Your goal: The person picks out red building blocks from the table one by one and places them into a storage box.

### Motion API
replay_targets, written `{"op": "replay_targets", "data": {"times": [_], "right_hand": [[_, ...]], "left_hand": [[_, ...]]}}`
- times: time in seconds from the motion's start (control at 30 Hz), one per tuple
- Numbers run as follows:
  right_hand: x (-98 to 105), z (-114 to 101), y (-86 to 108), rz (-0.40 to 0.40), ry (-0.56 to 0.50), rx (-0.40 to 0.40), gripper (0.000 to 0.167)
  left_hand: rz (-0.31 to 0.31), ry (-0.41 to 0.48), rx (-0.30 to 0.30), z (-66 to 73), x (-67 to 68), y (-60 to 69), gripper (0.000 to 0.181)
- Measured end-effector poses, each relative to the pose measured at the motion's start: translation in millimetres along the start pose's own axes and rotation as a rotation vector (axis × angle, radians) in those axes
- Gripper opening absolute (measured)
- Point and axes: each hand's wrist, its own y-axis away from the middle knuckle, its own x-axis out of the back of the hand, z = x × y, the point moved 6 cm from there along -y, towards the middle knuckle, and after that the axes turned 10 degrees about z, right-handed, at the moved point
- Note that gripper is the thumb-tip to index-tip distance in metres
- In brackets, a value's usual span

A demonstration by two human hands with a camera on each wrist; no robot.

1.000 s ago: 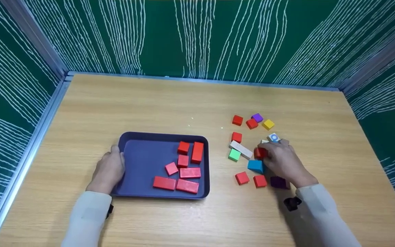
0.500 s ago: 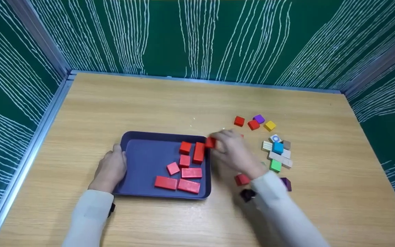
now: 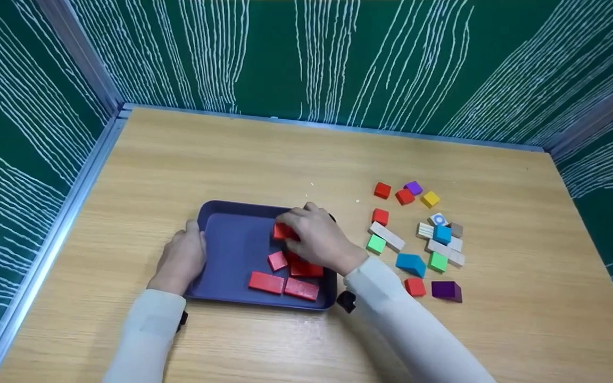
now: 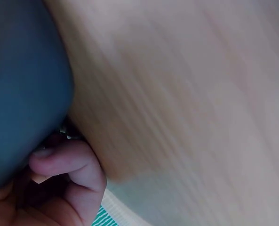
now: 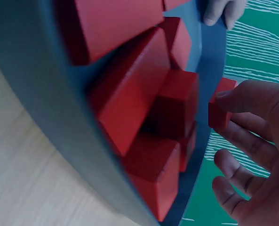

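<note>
My left hand [image 3: 182,258] grips the left rim of the dark blue tray [image 3: 232,250]; in the left wrist view its thumb and fingers [image 4: 66,162] curl at the tray wall [image 4: 26,89]. Over the tray's right half, my right hand [image 3: 320,239] pinches a red block [image 3: 282,231]. The right wrist view shows this red block [image 5: 221,103] between thumb and fingers of the right hand [image 5: 257,141], above the tray. Beneath it lie several red blocks, among them a pink-red cube [image 3: 278,261] and two long blocks [image 3: 266,282] near the front; the hand hides some of the others.
Right of the tray lie loose blocks: red cubes [image 3: 382,190], a yellow one [image 3: 430,199], a grey bar [image 3: 387,236], green cubes [image 3: 376,244], a blue wedge [image 3: 411,264], a dark purple block [image 3: 446,290] and a mixed cluster. Green walls with white lines [image 3: 274,58] stand behind and beside the table.
My right hand has carried a red block left from the loose blocks, across the tray's right rim and over the tray. The left hand has kept its grip on the rim.
</note>
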Motion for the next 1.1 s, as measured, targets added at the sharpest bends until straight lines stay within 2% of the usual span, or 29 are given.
{"op": "replay_targets", "data": {"times": [0.23, 0.5, 0.63, 0.83, 0.97, 1.1], "right_hand": [[-10, -1, -4.4, -0.043, 0.005, -0.004, 0.034], [-17, 0, -6.4, -0.111, 0.073, -0.052, 0.029], [-17, 1, -4.4, -0.097, 0.077, -0.046, 0.026], [-12, 4, 1.7, -0.068, 0.019, -0.056, 0.027], [-1, 10, 4.5, -0.05, -0.032, -0.074, 0.031], [18, 30, 9.0, 0.014, -0.086, -0.123, 0.034]], "left_hand": [[0.008, 0.006, -0.017, 2.0, 0.9, 0.4, 0.032], [-0.001, 0.006, -0.007, 1.4, 1.1, 0.6, 0.033], [0.0, 0.002, -0.005, 1.0, -0.1, 0.9, 0.033], [0.031, 0.0, -0.027, 2.0, -0.7, 1.5, 0.029], [0.041, -0.002, -0.034, 1.2, 0.9, 1.6, 0.027], [0.029, -0.006, -0.03, 0.0, 1.3, 1.9, 0.029]]}}
